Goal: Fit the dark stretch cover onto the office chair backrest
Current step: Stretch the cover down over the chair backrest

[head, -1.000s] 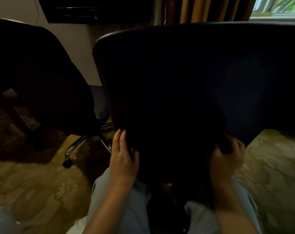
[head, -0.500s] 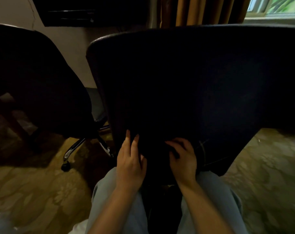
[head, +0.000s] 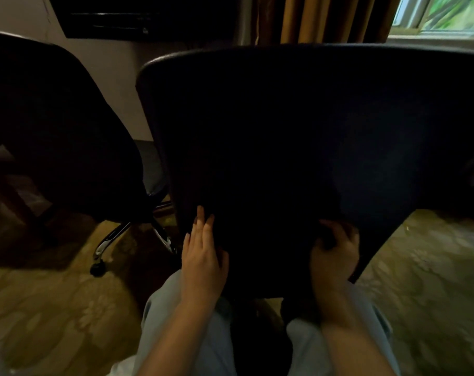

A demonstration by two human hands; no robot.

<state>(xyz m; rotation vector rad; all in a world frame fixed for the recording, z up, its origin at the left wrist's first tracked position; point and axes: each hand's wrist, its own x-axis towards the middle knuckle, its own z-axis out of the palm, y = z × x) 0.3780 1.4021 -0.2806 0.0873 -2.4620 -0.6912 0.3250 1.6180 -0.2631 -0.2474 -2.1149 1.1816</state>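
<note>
Checking the dark stretch cover [head: 284,145]: its lower hem [head: 268,293] runs across lower centre frame. Your right hand [head: 334,256] clenches it; your left hand [head: 203,256] presses flat, fingers straight, further left.

Bare forearms [head: 349,346]; pale grey-blue trousers [head: 160,335] on legs.

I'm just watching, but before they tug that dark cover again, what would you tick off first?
1. Grip: right hand has its fingers curled into the cover near its lower edge: ok.
2. Steadying: left hand lies on the cover with straight fingers: ok.
3. Cover's top edge seated smoothly: cannot tell, too dark.
4. Lower hem pulled fully under: cannot tell, in shadow behind the hands.
5. Room to work: second chair stands off to the left, out of both hands' way: ok.
</note>
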